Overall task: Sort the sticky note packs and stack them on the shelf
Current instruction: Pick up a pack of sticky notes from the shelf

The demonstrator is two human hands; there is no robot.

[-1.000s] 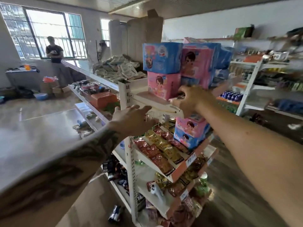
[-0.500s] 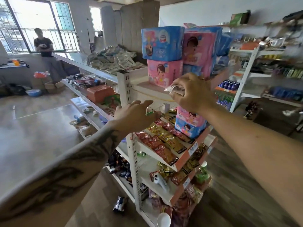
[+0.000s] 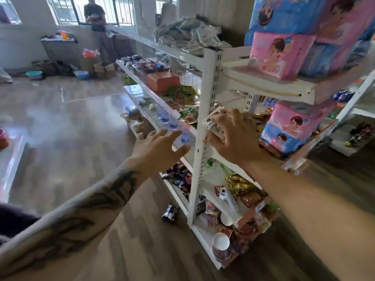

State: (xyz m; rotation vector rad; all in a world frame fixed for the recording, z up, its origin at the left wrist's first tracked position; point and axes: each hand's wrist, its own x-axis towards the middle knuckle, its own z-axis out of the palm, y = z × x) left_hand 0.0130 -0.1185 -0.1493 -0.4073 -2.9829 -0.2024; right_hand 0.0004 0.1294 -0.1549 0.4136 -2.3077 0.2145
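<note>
My right hand (image 3: pixel 233 138) grips a small white printed pack (image 3: pixel 213 121), seemingly a sticky note pack, in front of the white upright post (image 3: pixel 209 110) of the shelf unit. Fingers spread over the pack's right side and hide much of it. My left hand (image 3: pixel 160 148) hovers open to the left of the post, fingers apart, holding nothing. A heap of similar pale wrapped packs (image 3: pixel 188 35) lies on the top shelf farther back.
Pink and blue tissue packs (image 3: pixel 284 53) fill the upper end shelf (image 3: pixel 269 88). Snack bags (image 3: pixel 241 187) and a paper cup (image 3: pixel 221 243) sit on the lower shelves. A person (image 3: pixel 97 23) stands by the far window. One packet (image 3: pixel 169 212) lies on the wood floor.
My right hand came down from the top end shelf with the pack to the level of the second shelf. My left hand let go of the post and opened. My view tilted down.
</note>
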